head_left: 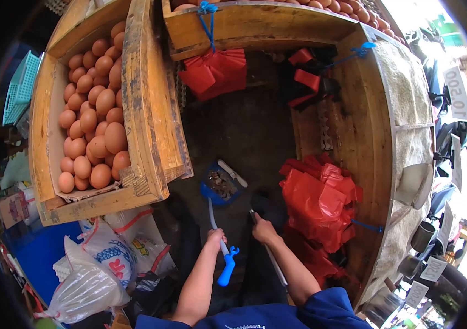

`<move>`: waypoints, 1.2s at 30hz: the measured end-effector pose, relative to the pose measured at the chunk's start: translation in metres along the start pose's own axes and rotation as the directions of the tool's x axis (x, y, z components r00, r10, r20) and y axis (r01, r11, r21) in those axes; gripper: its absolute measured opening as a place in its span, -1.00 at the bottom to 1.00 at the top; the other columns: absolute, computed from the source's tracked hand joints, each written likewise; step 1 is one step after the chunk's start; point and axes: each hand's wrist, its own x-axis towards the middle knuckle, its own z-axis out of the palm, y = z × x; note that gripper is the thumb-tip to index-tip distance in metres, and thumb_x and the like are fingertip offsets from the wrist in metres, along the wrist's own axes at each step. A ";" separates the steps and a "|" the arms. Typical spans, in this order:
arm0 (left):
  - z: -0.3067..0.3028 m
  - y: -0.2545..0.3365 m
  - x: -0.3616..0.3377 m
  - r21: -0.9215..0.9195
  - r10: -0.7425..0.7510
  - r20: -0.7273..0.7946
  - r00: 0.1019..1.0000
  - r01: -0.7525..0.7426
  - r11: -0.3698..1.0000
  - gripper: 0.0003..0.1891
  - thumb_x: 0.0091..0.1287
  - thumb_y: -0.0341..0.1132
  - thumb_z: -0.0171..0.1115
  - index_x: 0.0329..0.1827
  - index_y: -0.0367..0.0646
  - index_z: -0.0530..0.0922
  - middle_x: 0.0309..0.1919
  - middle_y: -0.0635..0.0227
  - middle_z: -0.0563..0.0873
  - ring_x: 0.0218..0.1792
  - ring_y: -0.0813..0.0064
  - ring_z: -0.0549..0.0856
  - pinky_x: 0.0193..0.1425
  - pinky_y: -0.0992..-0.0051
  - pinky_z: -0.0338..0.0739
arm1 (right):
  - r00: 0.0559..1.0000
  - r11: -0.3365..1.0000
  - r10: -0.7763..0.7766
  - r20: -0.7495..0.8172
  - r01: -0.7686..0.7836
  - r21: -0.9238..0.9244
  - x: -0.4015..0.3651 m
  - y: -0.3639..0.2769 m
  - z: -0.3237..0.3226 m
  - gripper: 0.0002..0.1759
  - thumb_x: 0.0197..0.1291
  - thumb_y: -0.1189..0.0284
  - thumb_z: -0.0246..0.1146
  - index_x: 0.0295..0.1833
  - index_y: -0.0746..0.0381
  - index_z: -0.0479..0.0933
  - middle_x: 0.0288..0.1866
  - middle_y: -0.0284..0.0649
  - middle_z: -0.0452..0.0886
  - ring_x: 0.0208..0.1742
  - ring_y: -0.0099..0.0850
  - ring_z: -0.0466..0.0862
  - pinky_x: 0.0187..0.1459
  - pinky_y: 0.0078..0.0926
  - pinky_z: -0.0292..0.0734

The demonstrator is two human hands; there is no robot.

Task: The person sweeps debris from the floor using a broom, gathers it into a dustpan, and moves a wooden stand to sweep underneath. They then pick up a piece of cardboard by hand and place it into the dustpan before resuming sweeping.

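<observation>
1. Wooden bins frame a dark, dull floor on the left, far and right sides; their boards are worn, with visible grain.
2. Left bin: thick-walled, scuffed at the corner, lined with board, heaped with smooth brown eggs. More eggs show in the far bin.
3. Right bin: plank inner face; outer side faced with coarse pale cloth. Beyond, in strong daylight, white cards bear dark numerals.
4. Red bags, thin, glossy and crumpled, bunch against the right bin. Another red bundle hangs from blue cord at the far bin.
5. Lower left: printed white sacks, creased, beside a blue surface. Above, a turquoise basket with perforated sides.
6. Dustpan: blue, on the floor between the bins, holding loose mixed debris. A slim white piece lies just beside it, identity unclear.
7. Left hand: wrapped around the dustpan's pale handle, below its hooked blue grip.
8. Right hand: clasping a slender, pale stick; its lower end is lost in shadow.
</observation>
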 end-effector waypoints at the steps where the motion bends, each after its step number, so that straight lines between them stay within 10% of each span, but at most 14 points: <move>1: 0.000 0.004 0.001 0.023 0.013 0.005 1.000 -0.014 1.000 -0.93 0.27 -0.49 0.00 -0.25 -0.15 0.31 -0.61 0.32 0.39 -0.76 0.54 0.37 -0.75 0.51 0.30 | 1.000 1.000 0.001 -0.010 -0.001 0.004 -0.017 0.000 -0.017 -0.27 0.12 0.54 0.01 0.45 0.35 0.04 -0.26 0.26 0.63 -0.40 0.02 0.69 -0.27 -0.15 0.63; 6: -0.004 0.002 0.003 0.010 0.007 0.009 1.000 -0.007 1.000 -0.92 0.24 -0.50 0.00 -0.24 -0.18 0.33 -0.62 0.33 0.39 -0.75 0.53 0.40 -0.74 0.51 0.32 | 0.964 0.990 0.046 -0.260 -0.078 -0.116 0.018 0.010 -0.018 -0.24 0.12 0.52 0.05 0.47 0.29 0.02 -0.26 0.24 0.63 -0.32 0.01 0.70 -0.16 -0.13 0.62; 7: -0.003 0.004 0.002 0.041 0.012 -0.005 1.000 -0.011 0.999 -0.92 0.24 -0.51 0.00 -0.24 -0.19 0.34 -0.62 0.33 0.39 -0.74 0.53 0.41 -0.74 0.51 0.33 | 0.968 0.978 0.207 -0.138 -0.201 0.058 0.032 -0.001 -0.011 -0.19 0.07 0.53 0.08 0.48 0.29 -0.01 -0.21 0.27 0.61 -0.11 0.03 0.67 0.00 -0.06 0.55; 10: -0.007 0.009 -0.002 0.042 0.022 0.009 1.000 -0.022 0.999 -0.93 0.23 -0.53 -0.02 -0.26 -0.20 0.35 -0.62 0.33 0.39 -0.74 0.53 0.40 -0.74 0.52 0.33 | 0.987 0.984 0.070 -0.145 -0.092 -0.154 0.027 -0.010 0.040 -0.18 0.03 0.54 0.07 0.48 0.28 0.02 -0.22 0.31 0.60 -0.29 0.00 0.70 -0.16 -0.13 0.61; 14: -0.036 0.002 0.049 0.148 0.047 0.019 0.999 -0.050 0.988 -0.93 0.23 -0.54 -0.02 -0.26 -0.21 0.35 -0.62 0.33 0.38 -0.74 0.53 0.40 -0.74 0.53 0.33 | 0.996 0.990 0.054 -0.074 -0.043 0.137 -0.031 0.014 0.024 -0.28 0.17 0.42 0.07 0.48 0.16 0.09 -0.18 0.15 0.64 -0.37 -0.14 0.71 -0.21 -0.15 0.61; 20: -0.079 0.050 -0.007 0.232 -0.052 0.137 0.989 0.019 0.972 -0.94 0.24 -0.55 -0.02 -0.32 -0.19 0.32 -0.63 0.35 0.37 -0.75 0.54 0.38 -0.75 0.53 0.31 | 0.932 0.913 0.223 -0.287 -0.097 0.397 -0.120 0.059 0.030 -0.34 0.20 0.38 0.11 0.43 0.20 0.18 0.12 0.20 0.52 0.19 0.01 0.53 0.20 -0.22 0.40; 26: -0.103 0.047 0.002 0.444 -0.010 0.092 0.996 -0.032 0.896 -0.91 0.28 -0.50 -0.03 -0.21 -0.19 0.28 -0.56 0.31 0.38 -0.75 0.53 0.37 -0.75 0.48 0.34 | 0.858 0.871 0.431 -0.281 -0.313 0.379 -0.045 0.061 0.054 -0.31 0.15 0.39 0.11 0.42 0.28 0.16 0.11 0.24 0.52 0.16 0.07 0.53 0.21 -0.20 0.41; 28: -0.096 0.041 -0.006 0.482 0.004 0.081 0.997 -0.043 0.875 -0.87 0.29 -0.49 -0.04 -0.13 -0.20 0.27 -0.54 0.29 0.39 -0.73 0.52 0.39 -0.74 0.47 0.37 | 0.825 0.697 0.565 0.006 -0.481 0.532 -0.030 0.001 0.044 -0.28 0.10 0.40 0.10 0.43 0.27 0.13 0.03 0.25 0.56 0.08 0.12 0.57 0.17 -0.18 0.46; 36: -0.072 0.032 -0.015 0.379 0.047 0.039 0.998 -0.059 0.924 -0.90 0.28 -0.53 -0.05 -0.22 -0.16 0.26 -0.59 0.35 0.35 -0.77 0.56 0.35 -0.76 0.52 0.30 | 0.938 0.814 0.345 -0.021 -0.288 0.505 -0.072 -0.063 0.117 -0.24 0.08 0.44 0.05 0.46 0.26 0.09 0.06 0.31 0.51 0.09 0.09 0.57 0.15 -0.16 0.45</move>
